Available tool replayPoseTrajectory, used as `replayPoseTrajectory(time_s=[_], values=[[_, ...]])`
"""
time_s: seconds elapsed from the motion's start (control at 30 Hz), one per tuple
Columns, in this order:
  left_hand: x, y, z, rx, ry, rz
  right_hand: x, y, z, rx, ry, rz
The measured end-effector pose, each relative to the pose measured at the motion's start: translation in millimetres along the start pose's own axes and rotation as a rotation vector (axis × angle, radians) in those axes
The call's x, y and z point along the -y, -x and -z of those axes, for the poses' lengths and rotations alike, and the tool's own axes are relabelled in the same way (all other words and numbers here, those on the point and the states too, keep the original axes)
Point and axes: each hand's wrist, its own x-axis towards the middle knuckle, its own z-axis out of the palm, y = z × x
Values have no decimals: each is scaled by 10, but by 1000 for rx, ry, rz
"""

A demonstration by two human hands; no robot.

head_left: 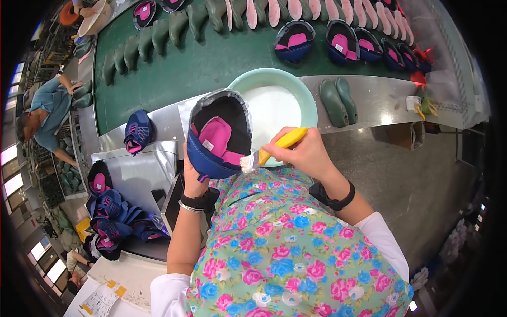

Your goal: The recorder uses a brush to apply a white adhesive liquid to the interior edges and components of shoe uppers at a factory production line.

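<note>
My left hand (193, 171) grips a navy shoe upper (211, 165) from its left side, most of the fingers hidden behind it. The upper's open underside faces me, with a black inside, a pink lining and a greyish rim. In my right hand (305, 154) is a paintbrush (282, 141) with a yellow handle, and its white-coated bristles touch or nearly touch the upper's lower right edge. Behind both hands stands a pale green basin (309, 100) of white liquid, partly covered by the upper.
A green conveyor belt (158, 87) carries green shoe lasts (179, 26), pink insoles (273, 11) and more uppers (294, 41). Two green lasts (338, 103) lie on the metal ledge right of the basin. Piled uppers (113, 211) lie at left. Another person (47, 108) works far left.
</note>
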Motion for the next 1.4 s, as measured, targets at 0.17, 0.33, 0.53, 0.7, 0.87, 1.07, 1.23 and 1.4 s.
replayPoseTrajectory(time_s=[0.17, 0.33, 0.53, 0.7, 0.87, 1.07, 1.23, 1.4], values=[[76, 57, 276, -101, 265, 77, -136, -213, -95, 38, 136, 120], [-49, 170, 474, -103, 426, 108, -81, -569, -84, -120, 257, 281], [-130, 223, 865, -146, 657, 596, 582, -675, -494, 194, 202, 591], [455, 307, 1161, 124, 632, 417, 767, -680, -1164, 766, -10, 646], [-102, 290, 690, 142, 281, 532, 389, -937, -981, 446, 91, 530], [-153, 287, 640, 50, 617, 755, 108, -765, -418, 199, 478, 154], [-102, 213, 603, -74, 356, 266, 475, -656, -425, 135, 59, 179], [-20, -196, 645, -28, 302, -117, 734, -716, -910, 523, 409, 309]])
